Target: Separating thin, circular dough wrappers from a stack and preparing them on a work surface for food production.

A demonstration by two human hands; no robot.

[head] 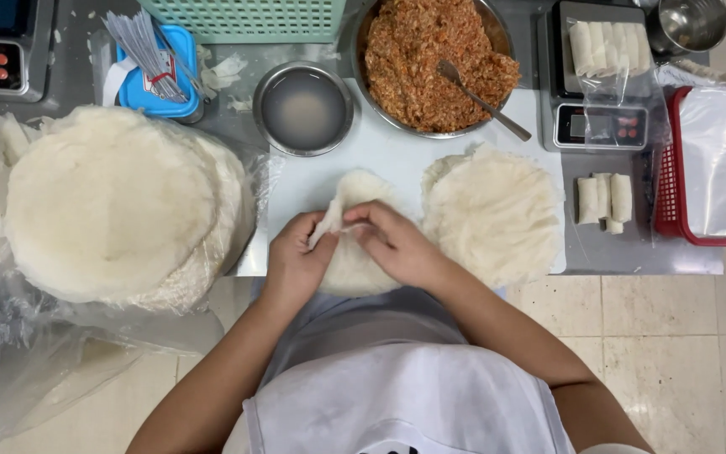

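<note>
The round white wrapper (355,252) lies on the white board (397,151) at the near table edge, directly in front of the person, and its left margin is lifted and folded inward. That raised flap is pinched between thumb and fingertips of the left hand (296,256), while the fingers of the right hand (392,244) are pressed together on the same fold from the other side. The step in hand is judged to be the peeling or folding of a single sheet; no filling can be seen on it, though the middle is hidden by the hands. A gentle, even pull would be called for next, since so thin a sheet could tear.

Just to the right, a small stack of wrappers (497,214) rests on the board. Behind it a large metal bowl of reddish-brown minced filling (434,63) is set, with a spoon (481,99) in it, and beside that a small metal bowl of cloudy water (304,109).

Farther right, finished white rolls (605,197) lie on clear plastic, and more rolls in a clear bag (611,46) sit on a small grey scale (602,126). A red basket lined with clear bags (716,168) stands at the right edge.

To the left, a big pile of wrappers in open clear plastic (119,206) is seen; behind it a blue lidded box (157,71) carries a bundle of thin strips, and a green perforated basket (249,21) stands beyond.
</note>
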